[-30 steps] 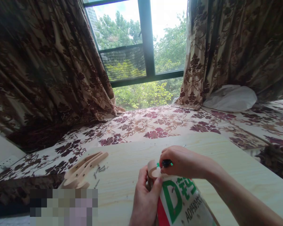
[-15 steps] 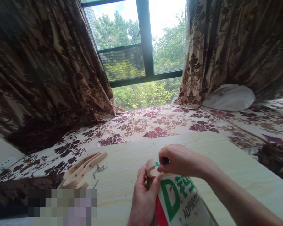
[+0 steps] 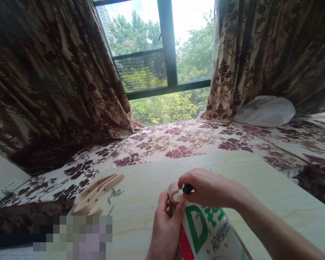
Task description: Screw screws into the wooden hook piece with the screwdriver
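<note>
My left hand (image 3: pixel 166 225) is closed around a light wooden piece (image 3: pixel 174 188) with a rounded end, steadying it near the front of the table. My right hand (image 3: pixel 203 186) pinches a small black-handled tool (image 3: pixel 188 188) at the wooden piece's rounded end; the tool's tip is hidden. Below both hands lies white printed packaging (image 3: pixel 206 242) with a large green "D", a red band and small dark bits on it. I cannot tell whether it is a bag or a sheet. The left fingers touch its upper left edge.
Several curved wooden parts (image 3: pixel 97 195) with dark holes lie on the left of the pale wooden table (image 3: pixel 137 216). Small metal screws (image 3: pixel 115 194) are scattered beside them. Behind stands a ledge with floral cloth (image 3: pixel 176 141), holding a white plastic bag (image 3: pixel 265 111) below the curtain.
My right hand has shifted slightly left and turned, so more of the black handle shows. My left hand keeps its hold on the wooden piece. The view has moved a little.
</note>
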A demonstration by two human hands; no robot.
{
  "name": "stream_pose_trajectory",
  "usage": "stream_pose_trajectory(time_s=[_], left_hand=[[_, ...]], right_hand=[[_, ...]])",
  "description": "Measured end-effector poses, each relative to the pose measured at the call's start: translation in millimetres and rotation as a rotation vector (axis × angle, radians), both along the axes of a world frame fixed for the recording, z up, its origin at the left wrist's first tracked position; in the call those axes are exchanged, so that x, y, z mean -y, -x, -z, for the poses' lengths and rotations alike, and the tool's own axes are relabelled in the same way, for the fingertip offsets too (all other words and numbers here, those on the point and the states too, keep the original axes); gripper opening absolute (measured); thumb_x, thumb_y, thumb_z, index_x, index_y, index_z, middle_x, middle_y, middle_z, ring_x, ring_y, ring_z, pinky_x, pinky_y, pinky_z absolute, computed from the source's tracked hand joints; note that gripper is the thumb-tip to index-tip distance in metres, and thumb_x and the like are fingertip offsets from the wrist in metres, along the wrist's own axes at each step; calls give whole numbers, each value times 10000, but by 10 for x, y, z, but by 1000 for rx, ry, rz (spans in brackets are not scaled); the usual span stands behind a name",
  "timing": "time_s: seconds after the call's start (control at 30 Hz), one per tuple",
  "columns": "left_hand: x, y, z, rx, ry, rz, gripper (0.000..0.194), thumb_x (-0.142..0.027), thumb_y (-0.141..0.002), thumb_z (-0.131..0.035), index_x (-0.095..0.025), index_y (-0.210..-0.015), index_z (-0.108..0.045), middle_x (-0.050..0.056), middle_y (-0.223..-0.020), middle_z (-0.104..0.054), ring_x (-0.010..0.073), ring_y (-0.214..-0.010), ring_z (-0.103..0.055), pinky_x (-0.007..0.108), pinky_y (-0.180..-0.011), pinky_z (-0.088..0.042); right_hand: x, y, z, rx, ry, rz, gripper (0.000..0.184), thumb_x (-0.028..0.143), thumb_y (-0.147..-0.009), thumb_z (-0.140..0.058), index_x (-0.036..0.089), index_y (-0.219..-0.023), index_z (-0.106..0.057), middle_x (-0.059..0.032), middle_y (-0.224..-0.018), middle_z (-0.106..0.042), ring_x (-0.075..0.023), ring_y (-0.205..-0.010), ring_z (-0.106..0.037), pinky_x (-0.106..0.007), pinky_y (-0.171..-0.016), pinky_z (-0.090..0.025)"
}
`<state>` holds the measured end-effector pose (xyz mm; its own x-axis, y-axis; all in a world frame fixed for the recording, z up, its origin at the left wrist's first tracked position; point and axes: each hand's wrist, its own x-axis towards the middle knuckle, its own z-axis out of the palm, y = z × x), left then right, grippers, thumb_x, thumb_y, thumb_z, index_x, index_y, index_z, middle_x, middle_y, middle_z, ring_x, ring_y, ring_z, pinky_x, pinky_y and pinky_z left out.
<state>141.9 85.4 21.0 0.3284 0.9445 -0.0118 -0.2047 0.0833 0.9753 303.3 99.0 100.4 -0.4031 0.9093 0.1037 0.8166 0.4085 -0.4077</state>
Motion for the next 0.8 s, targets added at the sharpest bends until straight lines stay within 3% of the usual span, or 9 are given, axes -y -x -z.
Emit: stream_pose_trajectory(time_s=[0.1,0.2,0.4,0.53,0.6,0.7,0.8], left_hand=[[6,-1,-6,-2,6,-13,380,-456,-764,-722,-219,-1024,-577,-20,-771,-549,129,-695,-505,214,-625,-414],[5,-6,2,-2,-7,-33,356,-453,-763,-722,-217,-989,-580,-29,-752,-523,117,-679,-485,201,-612,-393],[-14,5,22,-25,-35,-17,339,-450,-787,-704,-216,-986,-562,-44,-744,-483,105,-682,-441,192,-602,-373],[-13,8,31,-41,-34,-8,359,-460,-802,-687,-216,-1027,-549,-26,-792,-526,120,-729,-470,213,-651,-403],[-12,7,37,-43,-28,-2,362,-463,-812,-675,-220,-1043,-541,-16,-825,-544,127,-748,-483,224,-666,-414],[-19,10,38,-49,-40,4,355,-469,-815,-671,-224,-1038,-545,-24,-822,-537,123,-752,-480,219,-667,-416],[-28,19,27,-61,-58,-1,359,-464,-811,-677,-226,-1051,-556,-33,-818,-531,116,-754,-479,207,-668,-415]], right_hand=[[-19,-2,13,20,-8,61,122,240,-738,-601,158,-700,-682,-51,-661,-656,-128,-623,-492,-239,-574,-328],[-24,-2,18,20,9,8,123,150,-720,-567,156,-634,-656,-26,-606,-620,-105,-584,-462,-226,-561,-322],[30,-10,-27,-40,14,-80,161,116,-755,-551,172,-735,-701,-39,-795,-658,-107,-682,-535,-201,-586,-355],[17,-5,-28,-32,-12,-8,105,220,-756,-623,172,-799,-705,-43,-765,-655,-124,-670,-527,-226,-605,-364],[6,3,-18,-16,-8,30,81,187,-741,-617,156,-744,-692,-48,-724,-654,-130,-671,-526,-232,-608,-361],[10,7,-6,-10,14,2,124,113,-731,-565,150,-667,-665,-45,-707,-651,-122,-672,-533,-215,-578,-346],[24,-8,2,-35,29,-52,141,96,-729,-554,155,-715,-681,-43,-766,-663,-116,-688,-549,-202,-571,-349]])
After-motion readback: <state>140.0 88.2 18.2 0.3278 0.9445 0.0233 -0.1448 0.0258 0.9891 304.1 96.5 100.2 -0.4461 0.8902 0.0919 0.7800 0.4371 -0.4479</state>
